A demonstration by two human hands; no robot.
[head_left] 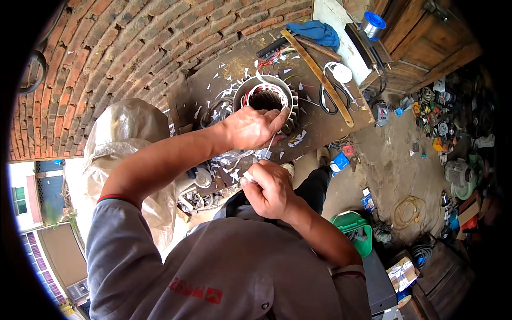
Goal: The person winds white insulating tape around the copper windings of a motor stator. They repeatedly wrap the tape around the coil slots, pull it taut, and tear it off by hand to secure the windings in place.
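Bright daylight enters from the left; fisheye distortion bows the brick wall (122, 58); black vignetting swallows the corners.

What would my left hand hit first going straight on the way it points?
Your left hand would probably meet the finned metal housing at its fingertips first, though depth is unclear.

The left hand (250, 128) reaches farther ahead, palm down — the right hand (271, 191) nearer, fingers (260, 170) curled.
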